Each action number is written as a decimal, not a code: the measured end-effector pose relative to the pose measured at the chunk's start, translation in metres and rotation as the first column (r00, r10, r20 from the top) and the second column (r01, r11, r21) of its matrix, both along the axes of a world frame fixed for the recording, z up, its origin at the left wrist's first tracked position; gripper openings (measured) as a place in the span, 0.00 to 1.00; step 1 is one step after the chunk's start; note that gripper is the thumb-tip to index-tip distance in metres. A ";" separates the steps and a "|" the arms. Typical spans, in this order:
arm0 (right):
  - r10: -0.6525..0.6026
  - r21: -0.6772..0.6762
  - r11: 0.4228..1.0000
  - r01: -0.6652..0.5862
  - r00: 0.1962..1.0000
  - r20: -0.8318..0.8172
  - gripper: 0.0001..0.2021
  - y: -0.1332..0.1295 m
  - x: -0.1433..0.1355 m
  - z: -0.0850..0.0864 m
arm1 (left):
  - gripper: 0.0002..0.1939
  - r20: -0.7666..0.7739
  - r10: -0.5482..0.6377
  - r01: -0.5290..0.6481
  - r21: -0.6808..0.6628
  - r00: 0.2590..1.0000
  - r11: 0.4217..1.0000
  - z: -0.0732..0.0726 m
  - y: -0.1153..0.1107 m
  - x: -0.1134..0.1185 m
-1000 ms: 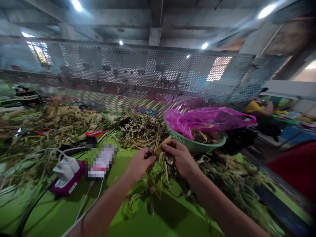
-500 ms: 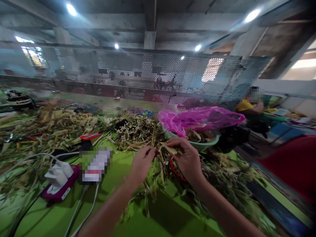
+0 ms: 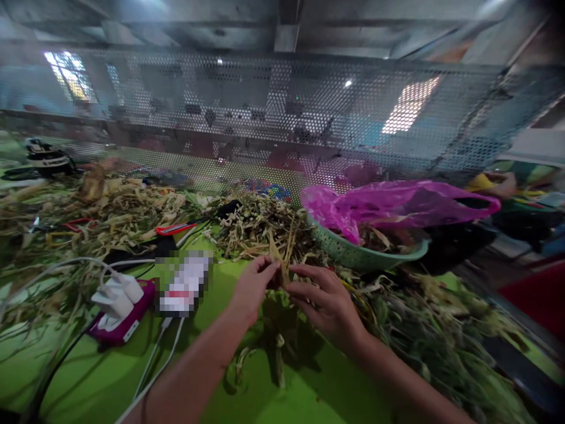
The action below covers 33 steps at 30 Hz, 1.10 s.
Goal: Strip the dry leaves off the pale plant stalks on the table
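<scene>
My left hand (image 3: 251, 290) is closed, pinching an upright dried tan leaf (image 3: 275, 250) between thumb and fingers above the green tabletop (image 3: 318, 400). From the right, my right hand (image 3: 326, 300) reaches in with its fingers stretched and apart, the tips at the leaf's lower part. Where exactly they touch it is hard to make out. Below the hands, a few curled dry pieces (image 3: 279, 362) lie on the tabletop. Just beyond stands a heap of dried leaves and stalks (image 3: 251, 224).
A green basin (image 3: 366, 256) with a magenta plastic bag (image 3: 392, 203) stands behind my right hand. Left are a purple power strip (image 3: 117, 335) with white plugs, a blurred-out phone (image 3: 185, 285), cables and a red cutter (image 3: 176, 228). Plant piles flank both sides; a perforated screen (image 3: 247, 129) rises behind.
The view has tilted down and turned slightly left. The leaf now stands upright at my left fingers. My right hand has loosened from its pinch, its fingers now stretched.
</scene>
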State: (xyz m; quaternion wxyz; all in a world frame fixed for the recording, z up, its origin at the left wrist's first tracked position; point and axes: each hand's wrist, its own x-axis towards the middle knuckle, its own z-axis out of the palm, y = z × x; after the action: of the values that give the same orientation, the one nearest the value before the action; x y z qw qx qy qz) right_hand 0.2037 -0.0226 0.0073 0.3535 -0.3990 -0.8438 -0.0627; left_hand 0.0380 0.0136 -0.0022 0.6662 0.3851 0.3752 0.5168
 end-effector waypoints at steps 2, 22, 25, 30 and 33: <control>0.009 0.013 1.000 -0.009 1.000 -0.012 0.09 0.001 0.000 -0.002 | 0.13 0.015 -0.016 0.016 0.002 1.000 1.000 0.001 -0.003 0.001; -0.058 -0.281 0.957 -0.075 0.898 -0.436 0.02 0.000 -0.004 0.003 | 0.16 0.083 -0.207 0.202 0.065 0.975 0.977 0.004 -0.009 0.004; -0.061 -0.304 0.948 -0.093 0.884 -0.463 0.03 -0.001 -0.004 0.004 | 0.14 0.077 -0.231 0.225 0.081 0.970 0.971 0.004 -0.009 0.004; -0.135 -0.374 0.925 -0.064 0.865 -0.484 0.06 -0.001 -0.003 0.002 | 0.10 0.042 -0.259 0.253 0.114 0.965 0.961 0.006 -0.010 0.005; -0.183 -0.423 0.904 -0.059 0.842 -0.508 0.06 0.000 -0.003 0.003 | 0.09 0.025 -0.276 0.269 0.157 0.961 0.950 0.007 -0.011 0.005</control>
State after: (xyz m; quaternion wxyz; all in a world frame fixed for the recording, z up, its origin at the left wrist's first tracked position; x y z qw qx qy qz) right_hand 0.2012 -0.0225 0.0100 0.4776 -0.4950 -0.6905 0.2235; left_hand 0.0425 0.0029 0.0045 0.7085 0.4706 0.2625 0.4557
